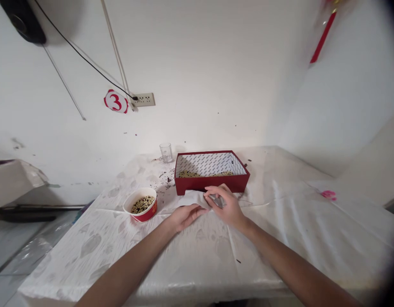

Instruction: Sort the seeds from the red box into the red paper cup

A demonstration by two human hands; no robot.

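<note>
A pale grey piece of cloth, perhaps a small bag, is between my hands, just in front of a dark red box. My left hand grips its near edge, thumb and fingers closed. My right hand pinches the cloth's right end with curled fingers. I cannot make out anything inside the cloth. The box stands open-topped, with a patterned white lining and a layer of pale and dark grains on its floor. A red and white paper bowl left of my hands holds a mix of similar grains.
A clear drinking glass stands near the wall, behind the box's left end. Dark bits lie scattered between glass, bowl and box. A shiny white tablecloth covers the table. A wall socket with a plugged cable is above.
</note>
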